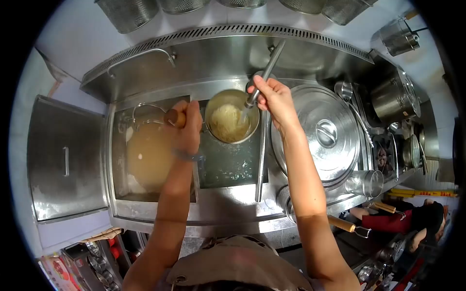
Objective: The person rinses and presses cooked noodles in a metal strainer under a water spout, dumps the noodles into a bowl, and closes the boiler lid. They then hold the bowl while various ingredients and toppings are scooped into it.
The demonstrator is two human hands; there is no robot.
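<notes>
My left hand [188, 126] is wrapped round the wooden handle [175, 118] of a round metal strainer [208, 109], which sits over the basin of water [228, 167]. Pale noodles [227, 122] lie inside the strainer. In my right hand [272, 97] is a metal faucet pipe [273, 60], pinched between thumb and fingers. Its lower end points into the strainer, where water appears to run onto the noodles.
Cloudy liquid fills the left basin [150, 157]. A large round lid [320, 133] lies to the right, with a ladle [345, 91] and a clear jug [365, 183] beside it. A metal pot [394, 97] stands farther right. Another person [412, 216] is at lower right.
</notes>
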